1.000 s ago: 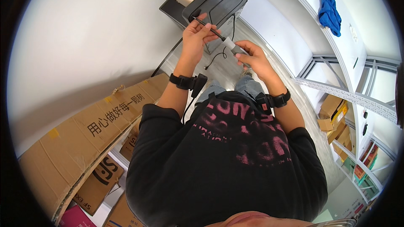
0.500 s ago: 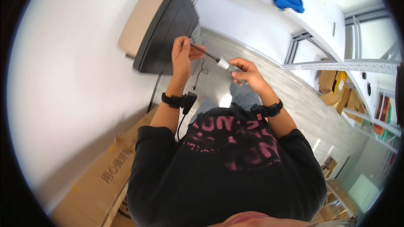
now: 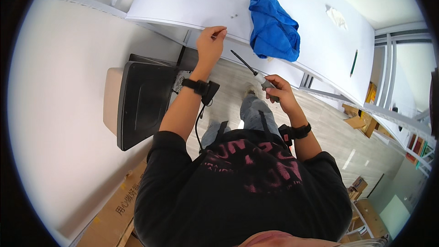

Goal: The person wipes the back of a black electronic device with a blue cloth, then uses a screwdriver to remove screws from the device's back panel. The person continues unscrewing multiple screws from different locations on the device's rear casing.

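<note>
A screwdriver with a white and grey handle and a long dark shaft is gripped by my right hand. Its shaft points up and left toward the white table. My left hand is by the table's near edge, fingertips pinched together. Anything between them is too small to make out. Two tiny grey pieces, perhaps screws, lie on the tabletop just beyond that hand. To their right a crumpled blue cloth rests at the table edge.
On my left stands a black panel-like object with a beige back, near the wall. Farther right on the table are a dark pen-like stick and a white crumpled piece. A long cardboard box lies at lower left.
My left hand has left the screwdriver's tip and moved up to the table edge. My right hand still holds the screwdriver. The view has turned, bringing more tabletop into sight.
</note>
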Action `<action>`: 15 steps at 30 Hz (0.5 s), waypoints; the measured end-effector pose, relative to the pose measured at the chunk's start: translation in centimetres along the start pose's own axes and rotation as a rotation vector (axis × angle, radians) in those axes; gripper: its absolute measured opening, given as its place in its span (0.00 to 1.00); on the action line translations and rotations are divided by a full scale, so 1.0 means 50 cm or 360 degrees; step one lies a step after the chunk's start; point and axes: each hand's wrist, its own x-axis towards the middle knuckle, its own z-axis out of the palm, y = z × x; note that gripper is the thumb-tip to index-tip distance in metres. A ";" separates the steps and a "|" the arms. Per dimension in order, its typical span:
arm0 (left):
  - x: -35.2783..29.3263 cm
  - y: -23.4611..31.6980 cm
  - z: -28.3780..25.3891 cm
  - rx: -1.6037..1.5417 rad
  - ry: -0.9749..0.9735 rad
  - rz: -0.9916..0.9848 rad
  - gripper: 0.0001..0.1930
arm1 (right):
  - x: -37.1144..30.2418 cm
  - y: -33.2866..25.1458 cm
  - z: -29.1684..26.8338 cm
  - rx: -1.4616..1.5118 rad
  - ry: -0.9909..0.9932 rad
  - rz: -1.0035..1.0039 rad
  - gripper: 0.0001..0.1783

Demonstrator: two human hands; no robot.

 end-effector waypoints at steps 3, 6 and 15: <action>0.043 -0.013 0.056 0.0284 0.0125 0.0388 0.05 | 0.032 -0.015 -0.036 0.0008 0.0009 0.0046 0.20; 0.058 -0.019 0.070 0.0533 0.0108 0.0505 0.06 | 0.051 -0.030 -0.043 0.0009 -0.0012 0.0094 0.20; 0.061 -0.012 0.061 0.0419 0.0042 0.0361 0.08 | 0.078 -0.024 -0.058 0.0092 -0.0143 0.0157 0.22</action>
